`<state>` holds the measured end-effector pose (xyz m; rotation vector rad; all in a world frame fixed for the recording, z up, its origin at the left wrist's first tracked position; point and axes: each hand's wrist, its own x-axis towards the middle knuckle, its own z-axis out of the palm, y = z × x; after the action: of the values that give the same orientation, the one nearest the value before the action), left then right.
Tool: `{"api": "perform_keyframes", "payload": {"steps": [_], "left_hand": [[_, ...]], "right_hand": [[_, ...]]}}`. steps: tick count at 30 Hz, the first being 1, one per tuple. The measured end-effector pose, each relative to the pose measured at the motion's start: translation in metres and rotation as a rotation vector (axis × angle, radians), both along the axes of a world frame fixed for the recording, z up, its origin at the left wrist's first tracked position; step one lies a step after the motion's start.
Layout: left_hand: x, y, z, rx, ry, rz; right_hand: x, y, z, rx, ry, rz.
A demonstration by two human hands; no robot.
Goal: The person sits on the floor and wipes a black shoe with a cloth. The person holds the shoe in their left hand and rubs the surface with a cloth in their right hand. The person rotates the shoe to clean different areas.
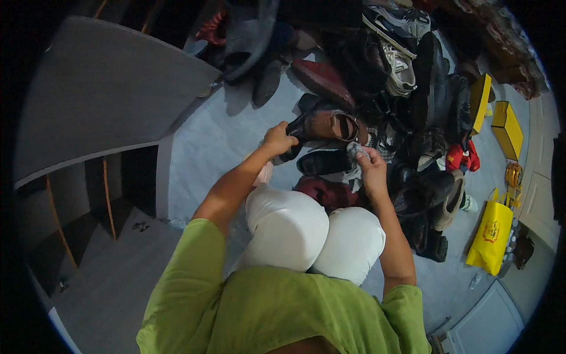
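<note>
Black shoe [296,126] was in the left hand [280,140]: fingers closed round its left end, thumb on the side facing the knees. It ran up against the brown shoe [325,125]; couldn't tell if the two were one piece. Long axis of both went roughly left to right, from the left hand across toward the right hand [374,166], with the brown one's opening at its right end. Right fingers were pinched on a grey-white cloth [356,150], bunched at the tips.

Key geometry: cloth sat just off the brown shoe's right end, on the knee side. So from the right fingers the black shoe lay left and slightly farther out, brown one between. Left hand was nearer the black shoe (touching), right hand nearer the brown opening; couldn't tell if the cloth touched it.

Knee side of that line, between the hands: dark slipper [323,163], also lying left-right, then a red shoe [325,192] by the white trousers [295,227]. Shoe pile [430,88] spread beyond and right; yellow bag [491,233] well apart, right.
</note>
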<state>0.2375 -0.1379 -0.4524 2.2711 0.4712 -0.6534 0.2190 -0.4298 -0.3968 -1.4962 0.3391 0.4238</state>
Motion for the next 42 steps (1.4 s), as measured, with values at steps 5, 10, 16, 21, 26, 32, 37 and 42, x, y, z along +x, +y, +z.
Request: {"api": "perform_keyframes", "payload": {"steps": [5, 10, 16, 21, 26, 32, 37, 42], "left_hand": [[-0.013, 0.053, 0.027, -0.23, 0.098, 0.197], [-0.042, 0.068, 0.079, -0.258, 0.294, 0.514], [-0.052, 0.059, 0.118, 0.15, -0.042, 0.124], [-0.018, 0.014, 0.174, 0.681, -0.264, -0.24], [-0.012, 0.006, 0.218, 0.622, -0.375, -0.198], [-0.027, 0.028, 0.236, -0.291, -0.129, 0.155], [-0.061, 0.004, 0.283, -0.46, -0.05, 0.067], [-0.072, -0.005, 0.324, -0.445, -0.136, -0.185]], "right_hand": [[-0.014, -0.021, 0.013, 0.419, 0.212, -0.226], [-0.044, -0.038, 0.034, 0.525, 0.311, -0.35], [-0.08, -0.048, 0.027, 0.496, 0.223, -0.39], [-0.088, -0.059, 0.026, 0.589, 0.161, -0.407], [-0.099, -0.064, 0.052, 0.668, 0.114, -0.421], [-0.109, -0.069, 0.067, 0.753, 0.095, -0.444], [-0.107, -0.075, 0.116, 0.701, -0.016, -0.36], [-0.099, -0.077, 0.174, 0.627, -0.189, -0.323]]}}
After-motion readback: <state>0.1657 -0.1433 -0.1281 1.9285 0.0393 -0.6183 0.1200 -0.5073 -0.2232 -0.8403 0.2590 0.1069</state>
